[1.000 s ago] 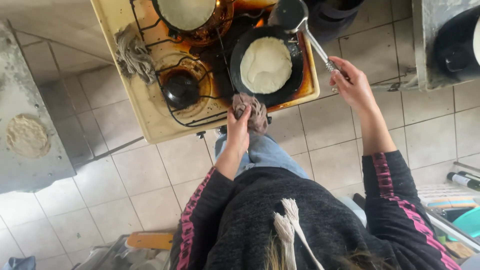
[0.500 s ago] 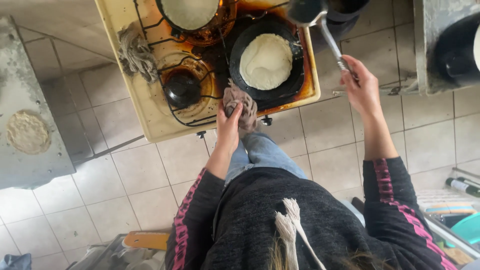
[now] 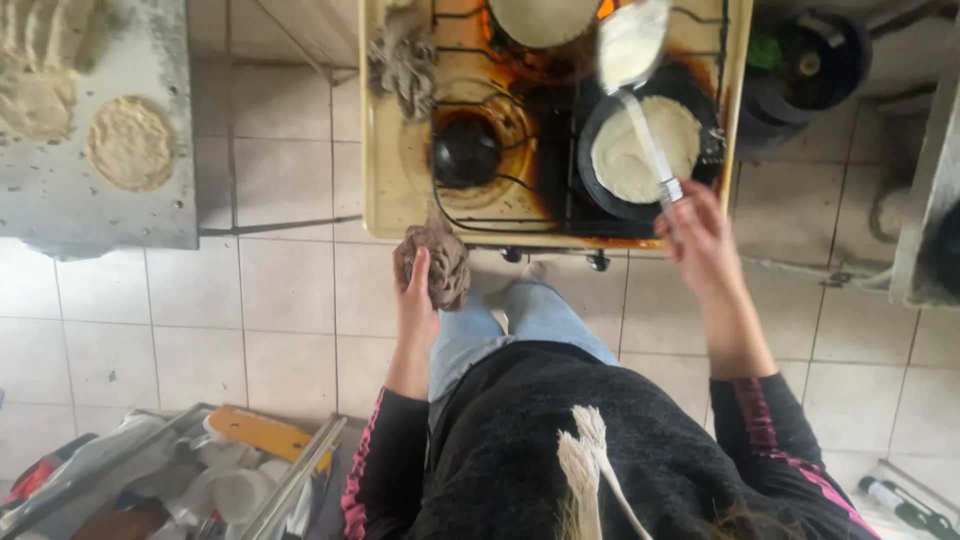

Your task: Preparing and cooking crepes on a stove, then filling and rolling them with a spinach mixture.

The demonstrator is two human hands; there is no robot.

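My left hand (image 3: 414, 296) grips a crumpled brown cloth (image 3: 442, 264) at the front edge of a yellowed gas stove (image 3: 385, 190). My right hand (image 3: 700, 235) holds the handle of a metal spatula (image 3: 634, 60), whose blade is raised over the back of the stove. Below the blade, a round pale flatbread (image 3: 640, 155) lies in a black pan (image 3: 592, 130) on the right burner. A second pan with a flatbread (image 3: 540, 18) sits at the back. The front left burner (image 3: 465, 152) is bare and scorched.
A grey worktop (image 3: 90, 200) at the left carries raw dough rounds (image 3: 130, 142). Another rag (image 3: 405, 60) lies on the stove's left side. Dark buckets (image 3: 810, 70) stand right of the stove. Clutter of tools and cups (image 3: 200, 480) lies on the tiled floor at lower left.
The view has shifted, so the stove now sits further right. My left hand with the cloth has drawn back from the pan to the stove's front edge. The spatula has lifted over the stove.
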